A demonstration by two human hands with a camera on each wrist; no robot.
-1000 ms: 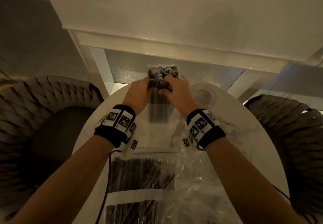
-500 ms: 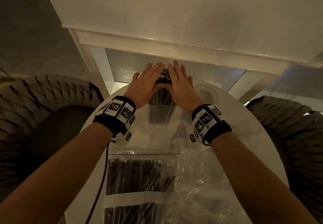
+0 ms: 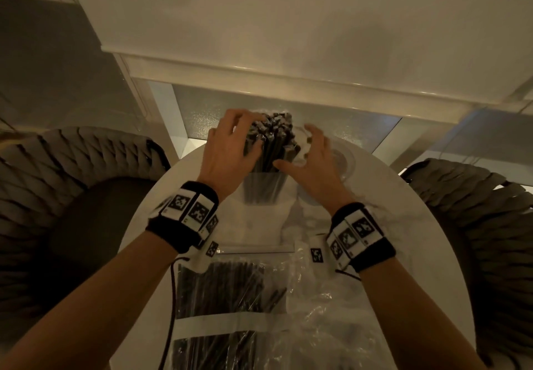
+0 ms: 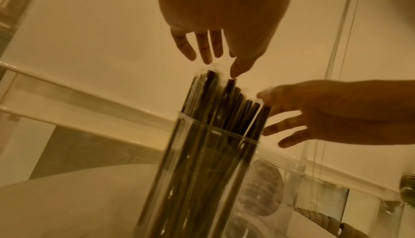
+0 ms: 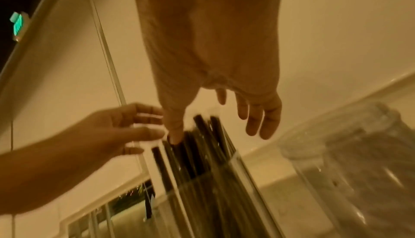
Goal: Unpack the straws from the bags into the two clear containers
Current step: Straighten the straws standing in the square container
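Observation:
A bundle of black straws (image 3: pixel 271 136) stands upright in a clear container (image 3: pixel 261 191) at the table's far side, its tops poking above the rim. My left hand (image 3: pixel 239 139) hovers at the bundle's left with fingers spread. In the left wrist view its thumb tip touches one straw top (image 4: pixel 231 83). My right hand (image 3: pixel 297 150) is at the bundle's right, fingers spread, thumb against the straws (image 5: pixel 179 146). Neither hand grips anything. A second clear container (image 3: pixel 344 159) stands just right of the first. Close to me lies a bag of black straws (image 3: pixel 219 297).
A crumpled clear plastic bag (image 3: pixel 331 320) lies right of the straw bag. The round white table (image 3: pixel 403 225) has a woven chair on the left (image 3: pixel 72 167) and another on the right (image 3: pixel 476 211). A window sill and wall rise behind the table.
One second ago both hands gripped the straw tops. Then they pressed flat on them. Now they have lifted off and spread to either side of the bundle.

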